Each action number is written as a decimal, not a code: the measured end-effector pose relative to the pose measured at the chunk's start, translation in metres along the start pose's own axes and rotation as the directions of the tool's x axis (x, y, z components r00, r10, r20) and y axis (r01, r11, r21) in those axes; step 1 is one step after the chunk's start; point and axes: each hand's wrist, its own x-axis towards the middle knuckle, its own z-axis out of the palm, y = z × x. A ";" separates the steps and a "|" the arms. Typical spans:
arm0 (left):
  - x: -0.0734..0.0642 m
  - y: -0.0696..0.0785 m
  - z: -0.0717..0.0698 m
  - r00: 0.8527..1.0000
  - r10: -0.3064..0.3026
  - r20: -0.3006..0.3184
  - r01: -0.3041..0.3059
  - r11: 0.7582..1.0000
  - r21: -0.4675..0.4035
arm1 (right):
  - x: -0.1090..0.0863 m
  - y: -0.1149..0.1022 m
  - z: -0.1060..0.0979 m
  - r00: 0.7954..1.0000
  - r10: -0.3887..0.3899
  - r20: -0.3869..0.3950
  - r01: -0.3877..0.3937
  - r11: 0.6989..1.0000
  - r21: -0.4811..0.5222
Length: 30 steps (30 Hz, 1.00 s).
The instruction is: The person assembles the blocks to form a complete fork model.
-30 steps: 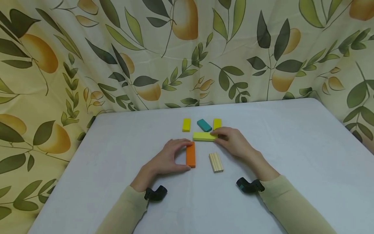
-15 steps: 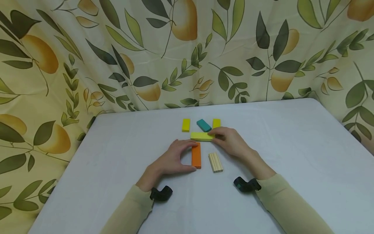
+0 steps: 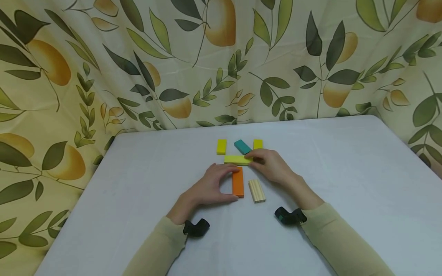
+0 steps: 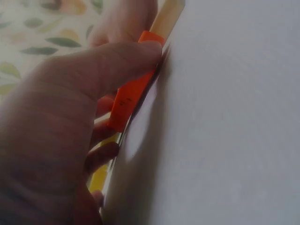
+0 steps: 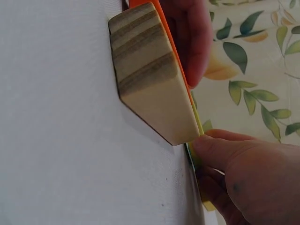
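My left hand (image 3: 208,186) holds an orange wooden block (image 3: 238,184) lengthwise, thumb at its near end and fingertips at its far end. In the left wrist view the thumb presses on the end of the orange block (image 4: 127,101). The right hand (image 3: 274,165) pinches the right end of a lime-yellow block (image 3: 234,160), which lies crosswise just beyond the orange one. A plain, striped wood block (image 3: 257,191) lies right of the orange block, and its end shows large in the right wrist view.
Behind the lime-yellow block lie a teal block (image 3: 242,147) and two short yellow blocks, one at left (image 3: 221,147) and one at right (image 3: 258,143). A white cloth covers the table (image 3: 145,165); a leaf-patterned curtain (image 3: 193,76) hangs at the back and left.
My left hand has slid the orange block right, nearer the plain wood block. The right hand has shifted the lime-yellow block slightly left. The other blocks have stayed put.
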 end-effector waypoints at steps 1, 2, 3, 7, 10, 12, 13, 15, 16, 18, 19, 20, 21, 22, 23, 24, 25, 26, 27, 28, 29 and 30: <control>0.001 0.000 0.000 1.000 0.005 0.001 -0.005 1.000 -0.002 | 0.000 0.000 0.000 1.000 0.001 0.000 -0.001 1.000 0.000; 0.002 0.001 0.001 1.000 0.010 0.002 -0.010 1.000 -0.004 | 0.000 0.000 0.000 1.000 0.001 0.001 -0.001 1.000 -0.001; 0.002 0.001 0.001 1.000 0.016 0.004 -0.016 1.000 -0.005 | 0.000 0.000 0.000 1.000 0.001 0.001 -0.001 1.000 -0.001; 0.004 0.002 0.001 1.000 0.024 0.012 -0.024 1.000 0.001 | 0.000 0.000 0.000 1.000 0.001 -0.003 -0.001 1.000 0.000; 0.003 0.002 0.001 1.000 0.019 0.015 -0.020 1.000 0.010 | 0.000 0.000 0.001 1.000 -0.004 -0.011 0.004 1.000 0.004; 0.003 0.003 0.001 1.000 0.015 0.017 -0.015 1.000 0.015 | 0.000 0.000 0.001 1.000 -0.004 -0.018 0.004 1.000 0.007; 0.002 0.003 0.001 1.000 0.012 0.019 -0.012 1.000 0.018 | -0.001 -0.001 0.001 1.000 -0.007 -0.021 0.008 1.000 0.008; 0.001 0.004 0.001 1.000 0.003 0.023 -0.004 1.000 0.018 | -0.001 0.000 0.002 1.000 -0.011 -0.028 0.011 1.000 0.008; 0.001 0.004 0.002 1.000 -0.001 0.025 0.000 1.000 0.018 | -0.001 0.000 0.002 0.999 -0.013 -0.031 0.013 1.000 0.007; 0.000 0.004 0.003 1.000 -0.004 0.023 0.003 1.000 0.013 | -0.002 0.001 0.003 0.999 -0.016 -0.034 0.016 1.000 0.010; -0.001 0.004 0.003 1.000 -0.002 0.020 0.002 1.000 0.011 | -0.002 0.001 0.003 0.999 -0.019 -0.035 0.019 1.000 0.011; -0.001 0.003 0.003 1.000 0.002 0.016 -0.002 1.000 0.008 | -0.002 0.002 0.004 0.999 -0.018 -0.036 0.018 1.000 0.014; -0.002 0.003 0.004 1.000 0.007 0.011 -0.007 1.000 0.005 | -0.001 0.002 0.004 0.999 -0.016 -0.037 0.016 1.000 0.017; -0.002 0.002 0.004 1.000 0.012 0.007 -0.012 1.000 0.002 | -0.001 0.002 0.004 0.999 -0.017 -0.036 0.018 1.000 0.018; -0.003 0.002 0.004 1.000 0.020 0.001 -0.020 1.000 0.000 | -0.001 0.002 0.004 0.999 -0.018 -0.036 0.019 1.000 0.019; -0.003 0.002 0.004 1.000 0.027 -0.004 -0.027 1.000 -0.001 | -0.001 0.002 0.004 0.999 -0.019 -0.035 0.019 1.000 0.019; -0.003 0.002 0.004 0.999 0.035 -0.009 -0.035 0.999 -0.002 | -0.001 0.002 0.004 0.999 -0.019 -0.035 0.019 1.000 0.018; -0.003 0.001 0.004 0.999 0.040 -0.014 -0.040 0.999 -0.001 | -0.001 0.002 0.004 0.999 -0.018 -0.034 0.018 1.000 0.018; -0.003 0.001 0.004 0.999 0.045 -0.018 -0.045 0.999 -0.002 | -0.001 0.002 0.003 0.999 -0.017 -0.034 0.017 1.000 0.018; -0.003 0.001 0.004 0.998 0.053 -0.022 -0.053 0.999 -0.002 | -0.001 0.002 0.003 0.999 -0.014 -0.032 0.015 1.000 0.018; -0.004 0.001 0.004 0.998 0.061 -0.025 -0.061 0.998 -0.002 | -0.001 0.002 0.003 0.999 -0.010 -0.031 0.011 1.000 0.020; -0.004 0.001 0.003 0.997 0.067 -0.027 -0.067 0.998 0.000 | -0.001 0.002 0.003 1.000 -0.005 -0.028 0.005 1.000 0.022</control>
